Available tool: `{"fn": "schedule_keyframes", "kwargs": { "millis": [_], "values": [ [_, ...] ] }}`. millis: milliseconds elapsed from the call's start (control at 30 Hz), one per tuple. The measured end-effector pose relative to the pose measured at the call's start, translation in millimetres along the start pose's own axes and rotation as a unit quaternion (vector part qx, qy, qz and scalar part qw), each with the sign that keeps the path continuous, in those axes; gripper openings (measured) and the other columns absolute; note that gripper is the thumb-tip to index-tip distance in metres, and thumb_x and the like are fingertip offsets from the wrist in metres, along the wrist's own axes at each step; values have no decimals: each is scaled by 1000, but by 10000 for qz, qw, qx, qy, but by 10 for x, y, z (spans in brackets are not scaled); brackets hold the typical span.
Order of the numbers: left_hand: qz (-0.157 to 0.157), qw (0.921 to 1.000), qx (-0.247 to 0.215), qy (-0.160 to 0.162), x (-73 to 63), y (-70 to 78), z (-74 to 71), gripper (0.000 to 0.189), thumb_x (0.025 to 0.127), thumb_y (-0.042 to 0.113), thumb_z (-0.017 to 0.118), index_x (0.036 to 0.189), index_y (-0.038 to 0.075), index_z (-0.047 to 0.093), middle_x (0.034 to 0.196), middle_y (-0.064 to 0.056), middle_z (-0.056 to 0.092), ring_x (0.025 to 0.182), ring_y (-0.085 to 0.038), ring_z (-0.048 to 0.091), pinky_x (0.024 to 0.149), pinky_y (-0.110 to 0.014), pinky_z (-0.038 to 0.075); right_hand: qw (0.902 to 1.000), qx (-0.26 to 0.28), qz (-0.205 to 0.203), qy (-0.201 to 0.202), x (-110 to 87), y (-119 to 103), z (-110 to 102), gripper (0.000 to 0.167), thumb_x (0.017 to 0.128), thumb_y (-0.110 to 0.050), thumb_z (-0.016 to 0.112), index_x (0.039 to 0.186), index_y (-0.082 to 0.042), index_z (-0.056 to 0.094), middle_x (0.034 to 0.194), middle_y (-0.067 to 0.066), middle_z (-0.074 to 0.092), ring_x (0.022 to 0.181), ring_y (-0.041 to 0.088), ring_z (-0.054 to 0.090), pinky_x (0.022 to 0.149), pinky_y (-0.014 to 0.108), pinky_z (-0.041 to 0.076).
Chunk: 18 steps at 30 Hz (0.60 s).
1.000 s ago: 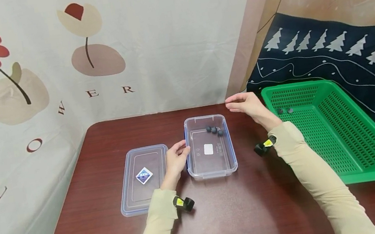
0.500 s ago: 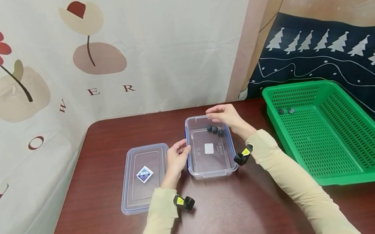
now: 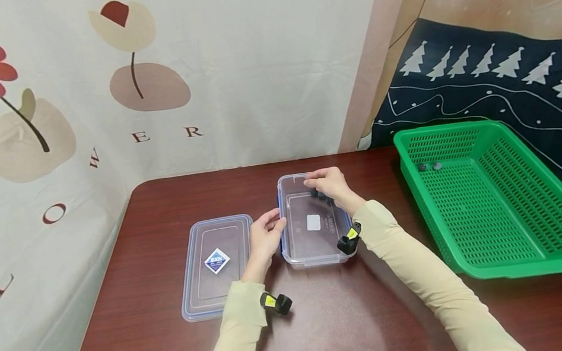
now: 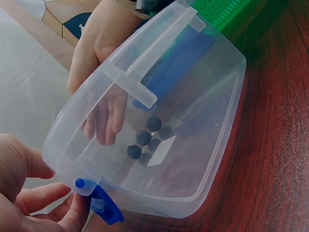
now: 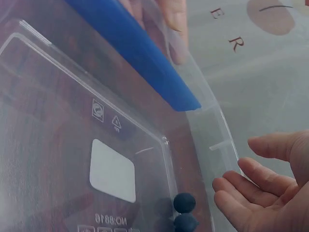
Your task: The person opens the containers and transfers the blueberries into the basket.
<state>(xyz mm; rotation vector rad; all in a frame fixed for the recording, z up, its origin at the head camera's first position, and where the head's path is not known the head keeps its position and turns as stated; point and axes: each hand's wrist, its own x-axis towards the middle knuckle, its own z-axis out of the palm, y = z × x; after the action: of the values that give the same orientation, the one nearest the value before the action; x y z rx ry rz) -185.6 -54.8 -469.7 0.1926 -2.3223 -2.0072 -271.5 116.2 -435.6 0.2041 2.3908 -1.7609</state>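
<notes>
My left hand (image 3: 263,239) grips the left side of a clear plastic food box (image 3: 302,243). In the left wrist view its fingers pinch around the wall by a blue latch (image 4: 107,205). My right hand (image 3: 335,187) is over the far end of the box, fingers hanging loosely inside the rim. Between its thumb and fingers (image 5: 256,176) the right wrist view shows nothing held. Blueberries (image 4: 143,137), three of them, lie in a row on the box floor close to those fingertips, partly hidden by the hand in the head view.
Left of the box lies its blue-edged lid (image 3: 206,297), flat on the dark red table (image 3: 330,330). A green perforated basket (image 3: 557,261) stands at the right, with two small dark berries (image 3: 437,166) near its back left corner. Printed cloth (image 3: 246,84) hangs behind the table.
My right hand has come leftward from beside the green basket and lowered over the far end of the box. The left hand keeps its place on the box.
</notes>
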Motion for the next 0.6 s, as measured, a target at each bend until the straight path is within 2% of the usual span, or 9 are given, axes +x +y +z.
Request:
{"fn": "schedule_keyframes", "kwargs": {
  "millis": [267, 600],
  "values": [
    [-25, 10000, 22, 13, -4, 7, -3, 31, 86, -2, 61, 116, -10, 60, 111, -25, 63, 96, -31, 63, 82, -34, 51, 9978, -625, 22, 236, -13, 7, 91, 24, 84, -13, 66, 104, -1, 71, 113, 12, 66, 103, 22, 58, 84, 33, 46],
    [-109, 9999, 30, -5, 4, -14, -3, 31, 87, 0, 61, 117, -8, 60, 113, -23, 63, 99, -32, 61, 85, -36, 50, 9953, -962, -7, 150, -9, 23, 91, 24, 86, -11, 62, 106, 1, 70, 114, 14, 65, 111, 24, 56, 88, 35, 47]
  ]
}}
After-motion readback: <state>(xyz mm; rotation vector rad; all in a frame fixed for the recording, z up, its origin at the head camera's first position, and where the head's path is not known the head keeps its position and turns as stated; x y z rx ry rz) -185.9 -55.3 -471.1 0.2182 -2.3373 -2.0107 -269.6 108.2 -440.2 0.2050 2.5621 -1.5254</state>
